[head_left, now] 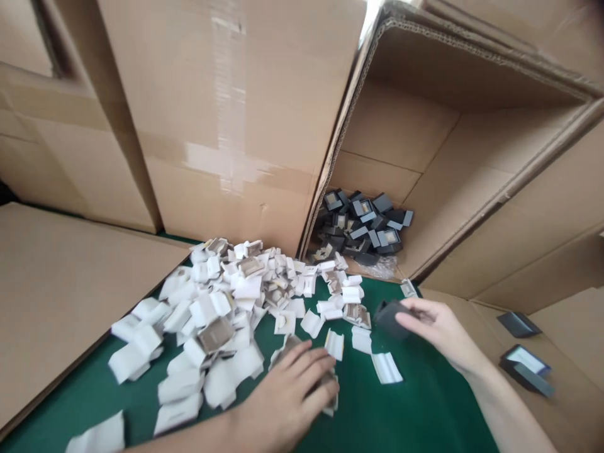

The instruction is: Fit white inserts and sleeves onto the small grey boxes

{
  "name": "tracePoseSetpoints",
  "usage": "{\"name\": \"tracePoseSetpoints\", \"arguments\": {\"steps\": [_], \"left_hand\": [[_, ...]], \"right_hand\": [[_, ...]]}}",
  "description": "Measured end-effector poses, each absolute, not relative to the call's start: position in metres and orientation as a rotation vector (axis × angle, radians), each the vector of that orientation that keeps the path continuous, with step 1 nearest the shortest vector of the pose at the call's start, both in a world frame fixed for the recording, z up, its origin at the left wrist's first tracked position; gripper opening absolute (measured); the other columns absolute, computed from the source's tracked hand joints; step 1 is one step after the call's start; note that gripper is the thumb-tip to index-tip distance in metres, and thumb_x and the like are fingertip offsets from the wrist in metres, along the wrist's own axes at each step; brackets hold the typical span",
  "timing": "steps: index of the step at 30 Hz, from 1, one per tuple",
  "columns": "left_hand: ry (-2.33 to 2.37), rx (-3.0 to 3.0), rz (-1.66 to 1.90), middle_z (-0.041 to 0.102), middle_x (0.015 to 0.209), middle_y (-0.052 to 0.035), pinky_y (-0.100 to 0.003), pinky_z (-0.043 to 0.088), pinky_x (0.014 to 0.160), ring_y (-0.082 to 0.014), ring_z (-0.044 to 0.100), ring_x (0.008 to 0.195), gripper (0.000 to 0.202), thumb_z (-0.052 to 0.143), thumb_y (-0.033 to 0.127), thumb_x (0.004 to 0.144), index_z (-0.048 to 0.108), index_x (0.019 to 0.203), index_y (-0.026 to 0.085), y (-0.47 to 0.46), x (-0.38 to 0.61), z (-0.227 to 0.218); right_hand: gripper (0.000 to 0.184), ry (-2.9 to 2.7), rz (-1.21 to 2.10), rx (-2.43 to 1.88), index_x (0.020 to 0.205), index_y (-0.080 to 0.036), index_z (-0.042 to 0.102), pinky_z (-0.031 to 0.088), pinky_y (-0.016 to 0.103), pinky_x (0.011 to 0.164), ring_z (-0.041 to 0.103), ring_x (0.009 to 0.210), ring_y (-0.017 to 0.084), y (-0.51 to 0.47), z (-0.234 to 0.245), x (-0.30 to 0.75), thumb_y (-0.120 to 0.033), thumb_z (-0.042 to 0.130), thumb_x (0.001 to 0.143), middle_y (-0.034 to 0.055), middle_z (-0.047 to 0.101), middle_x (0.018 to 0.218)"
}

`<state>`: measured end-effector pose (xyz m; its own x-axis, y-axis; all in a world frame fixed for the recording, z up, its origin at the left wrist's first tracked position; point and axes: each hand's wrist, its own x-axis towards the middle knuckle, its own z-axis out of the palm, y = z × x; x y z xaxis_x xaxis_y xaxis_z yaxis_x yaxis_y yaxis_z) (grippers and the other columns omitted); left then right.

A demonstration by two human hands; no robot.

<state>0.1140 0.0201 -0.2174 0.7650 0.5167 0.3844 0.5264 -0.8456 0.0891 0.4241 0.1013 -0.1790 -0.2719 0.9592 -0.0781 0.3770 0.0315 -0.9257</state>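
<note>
My right hand pinches a small dark jewellery-type box above the green tabletop. To its left, my left hand is palm down, its fingers curled over several white-and-grey folded card inserts, partly hidden beneath it. A big heap of similar white inserts spreads behind and left of that hand. Single inserts, such as a white one, lie on the green surface between my hands.
An open cardboard carton lies on its side at the back right, with many dark boxes inside. Two more dark boxes, one open, sit on cardboard at right. A tall taped carton stands behind the heap; flat cardboard lies left.
</note>
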Motion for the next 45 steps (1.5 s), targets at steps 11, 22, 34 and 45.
{"name": "tracePoseSetpoints", "arguments": {"steps": [11,22,34,45], "left_hand": [[-1.093,-2.792,-0.687,0.056,0.118,-0.0108,-0.043,0.042,0.097,-0.0248,0.046,0.119,0.02,0.044,0.015,0.088,0.063,0.097,0.017,0.031,0.107,-0.218],[-1.856,-2.723,-1.779,0.056,0.08,-0.003,-0.024,0.044,0.065,-0.0127,0.051,0.076,0.017,0.05,0.03,0.087,0.058,0.085,0.016,0.029,0.123,-0.197],[-2.327,-2.68,-2.499,0.058,0.087,-0.002,-0.015,0.048,0.049,-0.0083,0.058,0.065,0.042,0.069,0.039,0.075,0.046,0.103,0.018,0.004,0.133,-0.182],[-1.955,-3.232,-2.006,0.064,0.111,-0.0094,-0.034,0.054,0.089,-0.0187,0.063,0.1,0.032,0.063,0.031,0.082,0.059,0.109,0.014,0.001,0.135,-0.196]], "right_hand": [[0.02,-2.216,0.507,-1.268,0.079,-0.02,0.062,0.046,0.034,0.066,0.057,0.073,0.021,0.025,-0.198,0.342,-0.036,0.054,0.088,0.0052,0.063,0.079],[0.033,-2.28,0.547,-0.835,0.113,-0.025,0.06,0.05,0.042,0.09,0.058,0.107,0.026,-0.007,-0.229,0.327,-0.042,0.062,0.085,0.0068,0.064,0.116],[0.012,-1.699,0.703,-1.068,0.095,-0.023,0.061,0.051,0.031,0.07,0.061,0.075,0.017,-0.011,-0.224,0.335,-0.031,0.058,0.087,0.0038,0.067,0.09],[0.021,-1.446,1.091,-0.999,0.078,-0.02,0.055,0.053,0.03,0.068,0.06,0.07,0.015,-0.014,-0.227,0.325,-0.038,0.067,0.078,0.0011,0.061,0.076]]}}
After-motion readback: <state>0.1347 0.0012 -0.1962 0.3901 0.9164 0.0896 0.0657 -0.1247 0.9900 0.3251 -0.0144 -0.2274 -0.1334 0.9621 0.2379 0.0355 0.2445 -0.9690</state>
